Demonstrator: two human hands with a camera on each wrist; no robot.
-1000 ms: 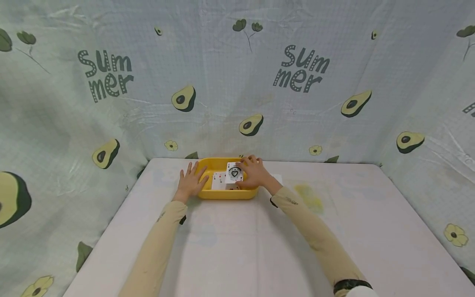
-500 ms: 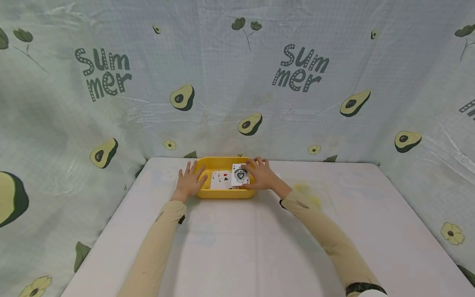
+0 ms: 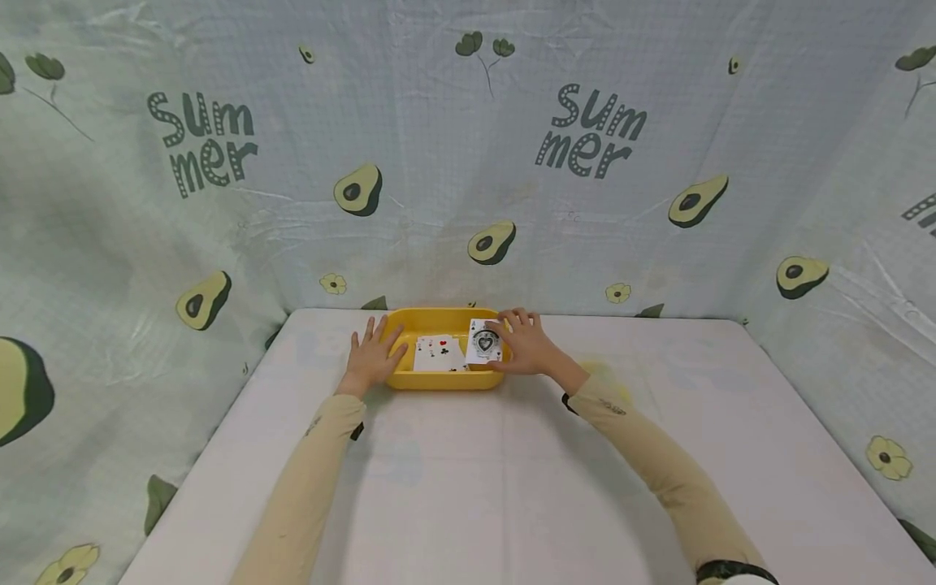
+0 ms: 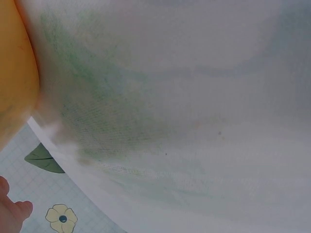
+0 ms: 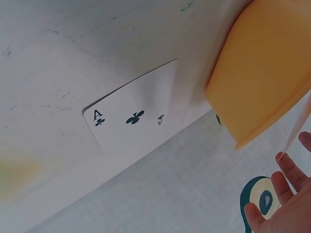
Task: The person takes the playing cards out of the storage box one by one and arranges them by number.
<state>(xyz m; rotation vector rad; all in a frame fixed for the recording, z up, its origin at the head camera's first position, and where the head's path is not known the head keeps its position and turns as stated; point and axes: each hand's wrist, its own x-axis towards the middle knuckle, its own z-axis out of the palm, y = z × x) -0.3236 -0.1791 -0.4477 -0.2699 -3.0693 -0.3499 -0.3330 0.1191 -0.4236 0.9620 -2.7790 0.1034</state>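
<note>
1. The step in hand looks like carrying a card out of the yellow tray [image 3: 439, 380]. The right hand [image 3: 530, 349] pinches the ace of spades [image 3: 485, 344] over the tray's right rim, centre frame.
2. The next move probably calls for setting it beside the ace of clubs [image 5: 131, 116] on the table [image 3: 512, 487].
3. The left hand [image 3: 374, 357] rests flat, fingers straight, against the tray's left wall.
4. The held card faces up, white, with a large ornate black spade.

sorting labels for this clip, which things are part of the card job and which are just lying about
In the job: right hand holding the ace of spades; left hand resting on the yellow tray; face-up cards in the tray.
Lying about: ace of clubs on the table; avocado-print cloth.
</note>
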